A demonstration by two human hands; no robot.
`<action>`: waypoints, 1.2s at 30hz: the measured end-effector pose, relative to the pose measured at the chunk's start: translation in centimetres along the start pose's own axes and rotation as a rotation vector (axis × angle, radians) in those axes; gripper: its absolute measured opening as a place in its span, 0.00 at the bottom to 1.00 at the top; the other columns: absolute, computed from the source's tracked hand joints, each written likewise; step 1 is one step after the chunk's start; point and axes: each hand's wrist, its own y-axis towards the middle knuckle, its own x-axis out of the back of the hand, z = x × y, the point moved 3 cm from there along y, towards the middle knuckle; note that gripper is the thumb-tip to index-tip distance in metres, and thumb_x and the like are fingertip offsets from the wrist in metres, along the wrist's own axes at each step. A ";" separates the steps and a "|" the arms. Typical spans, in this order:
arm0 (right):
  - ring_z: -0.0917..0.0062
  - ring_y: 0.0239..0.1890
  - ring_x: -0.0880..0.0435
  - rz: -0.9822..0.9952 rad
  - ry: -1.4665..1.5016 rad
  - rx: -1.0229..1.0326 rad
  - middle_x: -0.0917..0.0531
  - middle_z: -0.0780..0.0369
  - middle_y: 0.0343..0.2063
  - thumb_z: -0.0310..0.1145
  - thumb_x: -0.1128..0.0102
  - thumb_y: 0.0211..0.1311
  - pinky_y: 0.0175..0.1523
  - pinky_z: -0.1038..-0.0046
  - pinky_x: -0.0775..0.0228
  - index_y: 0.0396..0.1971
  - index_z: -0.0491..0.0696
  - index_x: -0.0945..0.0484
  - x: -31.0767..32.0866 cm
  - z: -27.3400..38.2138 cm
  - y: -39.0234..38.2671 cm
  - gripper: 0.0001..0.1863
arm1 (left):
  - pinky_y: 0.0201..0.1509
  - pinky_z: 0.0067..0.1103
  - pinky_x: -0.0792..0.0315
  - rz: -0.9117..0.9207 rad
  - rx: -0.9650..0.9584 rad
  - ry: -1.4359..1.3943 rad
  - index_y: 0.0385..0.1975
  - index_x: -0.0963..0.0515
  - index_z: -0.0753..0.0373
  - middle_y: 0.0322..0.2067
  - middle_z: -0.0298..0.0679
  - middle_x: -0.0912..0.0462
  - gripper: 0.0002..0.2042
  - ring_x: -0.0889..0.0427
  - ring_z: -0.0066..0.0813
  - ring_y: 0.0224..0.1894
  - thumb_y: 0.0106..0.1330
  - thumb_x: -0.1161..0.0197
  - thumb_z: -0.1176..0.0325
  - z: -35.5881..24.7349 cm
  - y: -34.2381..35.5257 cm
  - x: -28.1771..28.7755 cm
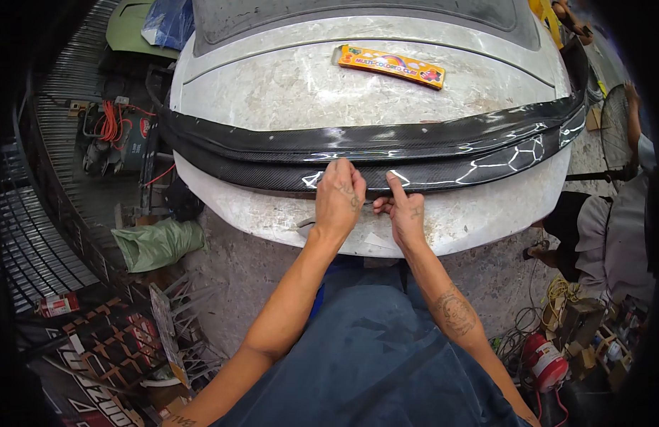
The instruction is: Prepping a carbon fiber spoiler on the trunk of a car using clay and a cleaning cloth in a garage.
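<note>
A long, glossy black carbon-fibre spoiler (272, 146) lies across a scuffed whitish car trunk lid (272, 78), its surface full of bright light reflections. At the middle of its near edge, my left hand (340, 203) is closed in a pinch, fingertips against the black surface. Whatever it may hold is hidden by the fingers. Just to the right, my right hand (406, 212) has one digit laid on the spoiler's face. Its other fingers curl at the lower edge. On the lid beyond the spoiler lies a slim yellow printed cardboard box (390, 66).
A white scrap (381, 240) lies on the lid's near part. At left are a green bag (160, 244) and a machine with an orange cable (112, 124). At right, another person (614, 220) is beside a fan (615, 124); a red canister (545, 363) and cables are lower.
</note>
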 end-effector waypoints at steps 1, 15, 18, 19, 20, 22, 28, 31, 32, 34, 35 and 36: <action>0.75 0.22 0.13 0.003 -0.001 -0.011 0.12 0.57 0.28 0.39 0.31 0.75 0.26 0.74 0.20 0.38 0.35 0.16 0.0 -0.1 0.1 0.18 | 0.41 0.47 0.25 -0.008 0.012 0.015 0.38 0.27 0.69 0.35 0.56 0.21 0.05 0.19 0.61 0.37 0.68 0.38 0.76 0.2 -0.1 -0.1; 0.73 0.24 0.15 0.043 -0.073 -0.024 0.15 0.59 0.25 0.44 0.27 0.71 0.29 0.71 0.22 0.39 0.37 0.17 1.2 0.1 0.4 0.21 | 0.38 0.43 0.27 -0.067 -0.128 -0.053 0.32 0.26 0.69 0.30 0.52 0.22 0.05 0.20 0.55 0.33 0.66 0.36 0.78 1.1 0.2 -0.4; 0.74 0.22 0.15 0.017 -0.058 -0.027 0.15 0.60 0.25 0.42 0.28 0.72 0.28 0.72 0.21 0.40 0.38 0.17 1.3 -0.1 0.6 0.19 | 0.36 0.40 0.26 -0.027 -0.104 -0.073 0.33 0.25 0.69 0.29 0.52 0.21 0.04 0.20 0.51 0.31 0.67 0.35 0.78 0.9 -0.2 0.1; 0.75 0.22 0.15 0.025 -0.044 -0.022 0.15 0.59 0.26 0.42 0.29 0.73 0.28 0.72 0.20 0.40 0.38 0.18 1.2 -0.3 0.7 0.19 | 0.35 0.39 0.26 0.000 -0.079 -0.083 0.33 0.24 0.69 0.29 0.52 0.20 0.04 0.19 0.50 0.30 0.67 0.35 0.78 0.8 -0.2 0.3; 0.75 0.22 0.15 0.027 -0.039 -0.022 0.14 0.59 0.27 0.41 0.30 0.74 0.28 0.72 0.21 0.38 0.39 0.17 0.9 -0.3 0.4 0.17 | 0.34 0.39 0.26 -0.016 -0.082 -0.091 0.32 0.24 0.70 0.29 0.52 0.21 0.05 0.19 0.50 0.29 0.67 0.35 0.78 0.6 -0.1 0.5; 0.75 0.22 0.15 0.023 -0.038 -0.019 0.14 0.59 0.28 0.41 0.30 0.74 0.28 0.72 0.20 0.37 0.39 0.17 1.2 0.3 0.1 0.17 | 0.36 0.43 0.26 0.023 -0.083 -0.096 0.34 0.25 0.70 0.32 0.55 0.21 0.04 0.19 0.57 0.33 0.68 0.36 0.79 0.0 0.3 0.3; 0.76 0.23 0.14 0.036 -0.025 -0.015 0.14 0.59 0.27 0.41 0.30 0.74 0.27 0.73 0.20 0.36 0.39 0.17 0.8 0.7 0.1 0.18 | 0.35 0.39 0.25 0.003 -0.089 -0.037 0.33 0.24 0.71 0.31 0.53 0.20 0.03 0.19 0.52 0.30 0.68 0.37 0.80 -0.2 0.9 -0.1; 0.75 0.25 0.17 0.030 -0.087 -0.066 0.14 0.60 0.31 0.41 0.32 0.75 0.32 0.71 0.23 0.39 0.42 0.18 1.3 0.6 0.2 0.15 | 0.35 0.38 0.25 0.021 -0.080 -0.105 0.33 0.24 0.70 0.30 0.52 0.21 0.03 0.19 0.51 0.30 0.68 0.36 0.80 -0.4 0.4 0.2; 0.75 0.25 0.17 0.025 -0.093 -0.061 0.14 0.61 0.31 0.40 0.33 0.76 0.32 0.71 0.23 0.38 0.42 0.18 1.0 0.6 -0.3 0.15 | 0.34 0.37 0.25 0.049 -0.057 -0.080 0.34 0.24 0.70 0.30 0.52 0.22 0.03 0.20 0.50 0.29 0.68 0.36 0.80 -0.4 -0.2 0.6; 0.75 0.25 0.17 0.039 -0.073 -0.046 0.15 0.61 0.30 0.41 0.32 0.76 0.31 0.71 0.23 0.38 0.42 0.18 1.0 0.6 0.2 0.15 | 0.34 0.37 0.26 0.047 -0.084 -0.082 0.34 0.24 0.70 0.30 0.51 0.22 0.03 0.20 0.50 0.29 0.69 0.36 0.80 -0.3 0.8 0.5; 0.75 0.25 0.16 0.061 -0.054 -0.037 0.15 0.61 0.29 0.41 0.32 0.76 0.31 0.71 0.23 0.38 0.42 0.18 0.9 0.5 0.4 0.15 | 0.34 0.36 0.26 0.039 -0.103 -0.078 0.34 0.24 0.70 0.30 0.51 0.22 0.03 0.20 0.49 0.29 0.69 0.36 0.79 -0.4 1.3 0.6; 0.75 0.25 0.16 0.079 -0.038 -0.037 0.15 0.61 0.28 0.41 0.32 0.75 0.30 0.70 0.23 0.37 0.43 0.18 1.0 0.6 0.5 0.15 | 0.34 0.36 0.26 0.012 -0.133 -0.068 0.33 0.24 0.71 0.30 0.51 0.22 0.03 0.20 0.48 0.29 0.69 0.37 0.80 -0.3 1.5 0.3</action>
